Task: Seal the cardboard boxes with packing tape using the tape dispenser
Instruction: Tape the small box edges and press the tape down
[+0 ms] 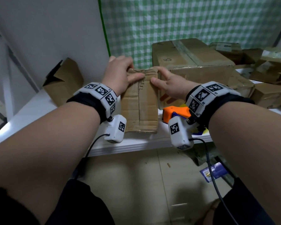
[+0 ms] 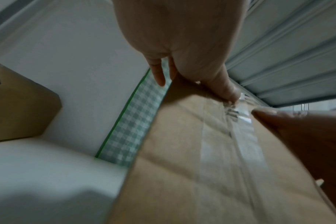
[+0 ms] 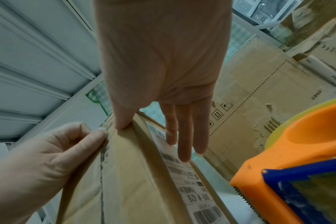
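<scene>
A small cardboard box (image 1: 139, 103) lies on the white table (image 1: 36, 109) in front of me, its centre seam running away from me. Clear tape (image 2: 242, 136) covers that seam. My left hand (image 1: 123, 72) grips the box's far left corner, fingers curled over the far edge and thumb on top. My right hand (image 1: 162, 80) holds the far right corner, with the thumb on top and the fingers (image 3: 184, 136) straight down the labelled side. The orange tape dispenser (image 1: 173, 112) lies on the table just right of the box, below my right wrist, and neither hand touches it.
A large taped box (image 1: 193, 62) stands behind the small one. More boxes (image 1: 269, 75) are piled at the right. A folded cardboard piece (image 1: 63, 82) leans against the wall at the left. A green checked cloth (image 1: 185, 21) hangs behind.
</scene>
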A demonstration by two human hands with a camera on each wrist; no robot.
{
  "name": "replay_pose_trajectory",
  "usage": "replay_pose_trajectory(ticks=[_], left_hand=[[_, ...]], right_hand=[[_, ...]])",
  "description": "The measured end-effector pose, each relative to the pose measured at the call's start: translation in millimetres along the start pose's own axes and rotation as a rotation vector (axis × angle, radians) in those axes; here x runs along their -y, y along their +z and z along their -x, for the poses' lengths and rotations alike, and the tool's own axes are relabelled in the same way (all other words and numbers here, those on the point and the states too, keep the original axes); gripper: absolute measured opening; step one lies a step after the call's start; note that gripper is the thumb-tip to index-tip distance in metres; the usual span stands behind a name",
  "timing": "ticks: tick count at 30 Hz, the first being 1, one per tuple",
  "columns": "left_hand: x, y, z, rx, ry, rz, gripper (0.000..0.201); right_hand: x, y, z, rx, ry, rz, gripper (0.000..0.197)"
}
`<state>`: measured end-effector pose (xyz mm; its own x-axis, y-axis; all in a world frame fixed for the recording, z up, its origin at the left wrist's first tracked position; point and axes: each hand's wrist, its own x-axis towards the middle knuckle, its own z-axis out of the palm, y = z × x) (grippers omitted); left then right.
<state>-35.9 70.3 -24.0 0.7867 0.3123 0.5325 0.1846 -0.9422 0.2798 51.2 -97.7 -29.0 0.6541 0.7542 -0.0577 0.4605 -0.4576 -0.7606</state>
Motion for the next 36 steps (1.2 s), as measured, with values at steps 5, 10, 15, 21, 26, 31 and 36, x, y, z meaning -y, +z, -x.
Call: replay_pose_trajectory(ticks=[5,10,15,21,26,31,36], left_hand=[[-3,3,11,0.030,0.006,-0.172,0.060],[-6,3,25,0.081,-0.008,-0.261,0.088],[-11,3,36,0.153,-0.027,-0.347,0.117],[-10,2,40,0.267,-0.064,-0.433,0.143],[-8,-8,35,0.261,-0.160,-0.380,0.128],[2,-16,32,0.176,-0.272,-0.305,0.097],[6,-24,28,0.154,-0.368,-0.250,0.067]], right_hand=[[0,1,0,-0.005,0.002,0.007,0.047],[1,2,3,-0.007,-0.001,0.009,0.043],[3,4,5,-0.017,0.004,0.027,0.048],[5,7,7,-0.054,0.001,0.042,0.056],[2,12,1,-0.020,0.052,0.125,0.069],[2,18,-1,0.009,0.064,0.209,0.090],[9,29,-4,0.127,0.057,0.237,0.119]])
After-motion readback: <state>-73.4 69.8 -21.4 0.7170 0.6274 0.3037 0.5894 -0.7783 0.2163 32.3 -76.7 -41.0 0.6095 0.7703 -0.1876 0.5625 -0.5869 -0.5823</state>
